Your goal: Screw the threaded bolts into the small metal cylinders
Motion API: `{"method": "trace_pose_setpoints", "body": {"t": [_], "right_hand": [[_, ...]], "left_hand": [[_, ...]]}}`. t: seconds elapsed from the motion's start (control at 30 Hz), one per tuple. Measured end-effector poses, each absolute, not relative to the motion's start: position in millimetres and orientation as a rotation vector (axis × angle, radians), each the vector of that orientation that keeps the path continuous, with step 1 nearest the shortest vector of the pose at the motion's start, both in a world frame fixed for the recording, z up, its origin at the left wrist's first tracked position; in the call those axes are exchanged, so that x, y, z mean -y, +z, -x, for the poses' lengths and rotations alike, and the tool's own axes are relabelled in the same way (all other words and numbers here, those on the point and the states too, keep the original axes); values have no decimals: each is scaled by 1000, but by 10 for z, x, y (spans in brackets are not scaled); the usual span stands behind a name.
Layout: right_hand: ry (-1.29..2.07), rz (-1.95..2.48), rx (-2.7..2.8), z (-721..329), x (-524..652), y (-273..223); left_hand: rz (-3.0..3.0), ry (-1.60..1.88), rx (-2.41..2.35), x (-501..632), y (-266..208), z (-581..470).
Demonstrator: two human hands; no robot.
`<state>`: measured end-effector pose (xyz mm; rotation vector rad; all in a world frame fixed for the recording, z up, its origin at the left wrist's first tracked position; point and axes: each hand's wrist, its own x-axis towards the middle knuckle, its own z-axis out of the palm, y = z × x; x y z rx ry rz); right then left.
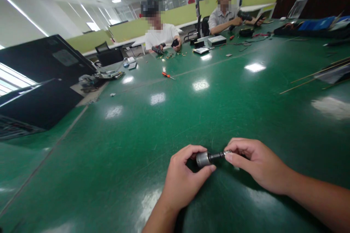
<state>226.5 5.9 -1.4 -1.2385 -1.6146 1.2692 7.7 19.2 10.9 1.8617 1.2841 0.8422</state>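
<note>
A grey metal cylinder with a narrow dark shaft (203, 159) lies level between my hands, just above or on the green table; I cannot tell which. My left hand (183, 174) curls round the wide cylinder end, with thumb in front and fingers behind. At the other end, the fingertips of my right hand (254, 164) pinch the ridged tip of the shaft. A small shiny bit shows at the right fingertips, too small to name. The right fingers partly hide the shaft's end.
An orange-handled screwdriver (167, 75) lies on the green table (131, 167). Black computer cases (41, 109) stand at left. Thin rods (314, 78) lie at right. Two people sit across the table; one person's hand (177, 43) holds a dark part near a drill (158, 49).
</note>
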Motion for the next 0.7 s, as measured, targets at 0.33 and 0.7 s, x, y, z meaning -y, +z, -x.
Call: {"method": "trace_pose_setpoints", "body": {"t": [0.33, 0.7], "right_hand": [[1256, 1192, 1522, -2258, -102, -60], [1144, 1118, 1418, -2270, -140, -139]], "left_hand": [[-1882, 801, -1317, -199, 132, -73], [-2006, 746, -1310, -129, 124, -98]]}}
